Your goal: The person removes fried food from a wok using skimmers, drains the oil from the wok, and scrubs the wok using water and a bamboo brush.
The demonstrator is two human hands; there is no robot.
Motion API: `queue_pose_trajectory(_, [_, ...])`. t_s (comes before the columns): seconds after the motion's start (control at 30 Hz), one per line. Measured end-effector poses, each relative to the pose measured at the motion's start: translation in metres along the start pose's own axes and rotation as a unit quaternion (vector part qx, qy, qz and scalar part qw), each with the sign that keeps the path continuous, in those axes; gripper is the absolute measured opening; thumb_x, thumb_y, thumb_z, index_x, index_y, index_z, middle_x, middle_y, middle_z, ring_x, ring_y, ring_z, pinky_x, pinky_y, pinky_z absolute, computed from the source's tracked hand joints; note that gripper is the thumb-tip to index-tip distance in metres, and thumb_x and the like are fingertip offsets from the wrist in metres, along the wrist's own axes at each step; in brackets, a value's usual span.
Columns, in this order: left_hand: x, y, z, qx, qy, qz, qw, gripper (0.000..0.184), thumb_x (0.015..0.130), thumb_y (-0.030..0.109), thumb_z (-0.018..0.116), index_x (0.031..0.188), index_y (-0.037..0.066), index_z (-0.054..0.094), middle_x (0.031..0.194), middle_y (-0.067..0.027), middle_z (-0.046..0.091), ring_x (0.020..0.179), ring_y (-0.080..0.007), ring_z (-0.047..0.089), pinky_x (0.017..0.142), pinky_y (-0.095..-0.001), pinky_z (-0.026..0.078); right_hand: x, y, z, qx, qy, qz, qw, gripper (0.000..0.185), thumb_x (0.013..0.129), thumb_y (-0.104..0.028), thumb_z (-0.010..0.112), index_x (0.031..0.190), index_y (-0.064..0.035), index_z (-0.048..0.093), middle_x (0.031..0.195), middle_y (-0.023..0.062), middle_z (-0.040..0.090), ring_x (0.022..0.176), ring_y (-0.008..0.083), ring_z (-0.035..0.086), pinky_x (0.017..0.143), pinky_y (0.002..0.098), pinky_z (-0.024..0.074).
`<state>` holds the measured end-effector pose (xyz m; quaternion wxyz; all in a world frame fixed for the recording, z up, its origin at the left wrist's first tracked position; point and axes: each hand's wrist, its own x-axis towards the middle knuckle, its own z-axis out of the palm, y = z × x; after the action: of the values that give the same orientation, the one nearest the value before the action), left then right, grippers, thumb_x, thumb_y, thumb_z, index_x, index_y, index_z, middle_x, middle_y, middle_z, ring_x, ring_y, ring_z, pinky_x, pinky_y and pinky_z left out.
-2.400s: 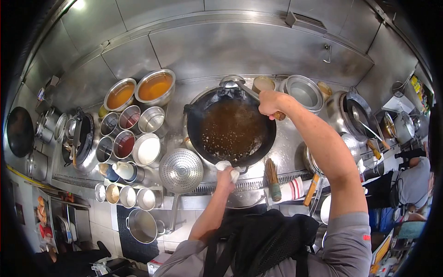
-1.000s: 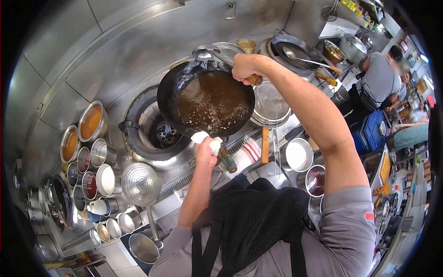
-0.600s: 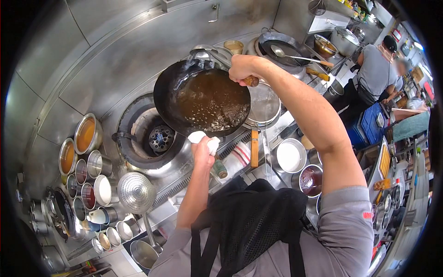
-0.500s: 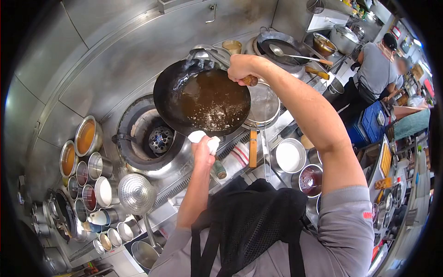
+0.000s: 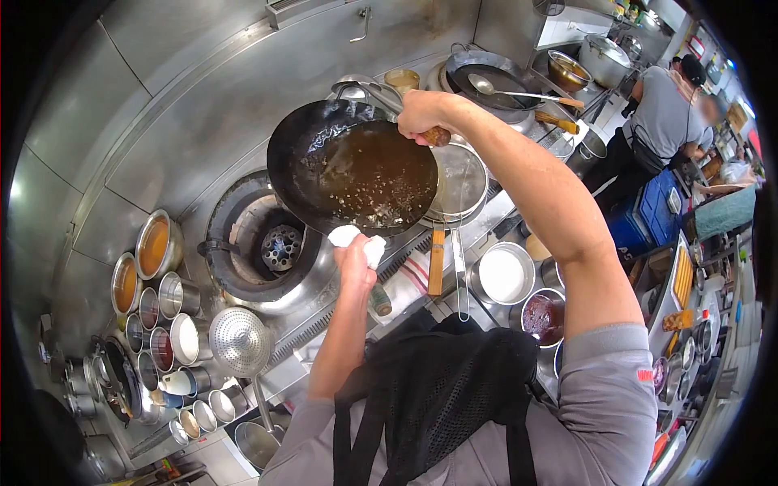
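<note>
A black wok [image 5: 293,174], tilted and off the burner, holds brown liquid [image 5: 373,166] with small pale bits near its lower rim. My left hand [image 5: 354,266] is closed on a folded white cloth [image 5: 374,252] at the wok's near edge; the handle beneath is hidden. My right hand [image 5: 419,115] grips a ladle by its wooden handle [image 5: 438,136]. Its metal shaft runs to the wok's far loop handle, and the ladle's bowl [image 5: 353,83] shows behind. Beside the wok's right rim, a mesh strainer [image 5: 464,182] with a wooden handle rests over a pot.
The round burner [image 5: 279,247] lies left of the wok. A perforated skimmer [image 5: 241,340] and several seasoning containers stand at left. Another wok [image 5: 506,81] with a spoon is behind. Pots of white [image 5: 503,273] and dark red contents stand at right. A co-worker [image 5: 660,105] bends over farther right.
The pale bits in the liquid have spread and shifted within the wok. Both hands keep their grips, and the wok has barely moved.
</note>
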<state>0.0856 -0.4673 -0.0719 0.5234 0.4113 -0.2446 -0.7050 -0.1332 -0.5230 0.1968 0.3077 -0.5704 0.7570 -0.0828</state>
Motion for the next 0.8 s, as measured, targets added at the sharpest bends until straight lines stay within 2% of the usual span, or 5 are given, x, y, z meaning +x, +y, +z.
queue_pose_trajectory(0.1, [-0.008,0.006,0.009,-0.004,-0.005,0.015,1.0,0.017,0.079,-0.007,0.056,0.092,0.004,0.055,0.079,-0.0045,0.056,0.065,-0.0199,0.063,0.058,-0.0364,0.057,-0.007,0.001,-0.002,0.021,0.004,0.004,1.0,0.01,0.077,-0.006,0.062,0.075,0.0038,0.064,0.065,0.012,0.064,0.054,0.0217,0.062,0.047,0.0368,0.0487])
queue_pose_trajectory(0.2, [-0.009,0.005,0.011,0.005,-0.006,0.014,1.0,0.019,0.079,-0.008,0.055,0.092,0.005,0.054,0.08,-0.004,0.056,0.066,-0.0192,0.063,0.058,-0.0363,0.057,-0.008,0.003,-0.003,-0.025,0.009,-0.012,1.0,0.01,0.077,-0.006,0.062,0.074,0.0035,0.064,0.065,0.0119,0.064,0.054,0.0213,0.062,0.049,0.0366,0.049])
queue_pose_trajectory(0.3, [-0.01,0.004,0.017,0.002,0.01,0.021,1.0,0.019,0.079,-0.008,0.055,0.092,0.006,0.054,0.08,-0.004,0.056,0.065,-0.0186,0.062,0.057,-0.0357,0.057,-0.002,0.011,-0.002,0.022,0.016,-0.004,1.0,0.011,0.077,-0.007,0.062,0.074,0.0033,0.064,0.065,0.0112,0.064,0.055,0.021,0.062,0.049,0.0368,0.0493])
queue_pose_trajectory(0.4, [-0.004,-0.002,0.013,0.003,-0.008,0.011,1.0,0.019,0.079,-0.008,0.055,0.092,0.006,0.054,0.079,-0.004,0.056,0.063,-0.0186,0.062,0.056,-0.0352,0.056,-0.009,0.01,-0.004,-0.009,0.02,-0.02,1.0,0.011,0.076,-0.007,0.062,0.074,0.0035,0.063,0.065,0.0111,0.064,0.055,0.0211,0.063,0.049,0.0371,0.0491])
queue_pose_trajectory(0.8, [-0.007,-0.005,0.027,0.001,0.009,0.035,0.999,0.02,0.078,-0.008,0.055,0.094,0.004,0.053,0.078,-0.0053,0.057,0.062,-0.0205,0.063,0.055,-0.0351,0.057,-0.011,0.021,-0.01,0.033,0.027,-0.016,0.999,0.01,0.075,-0.005,0.062,0.072,0.0039,0.063,0.065,0.0123,0.064,0.054,0.0219,0.062,0.049,0.0372,0.0487])
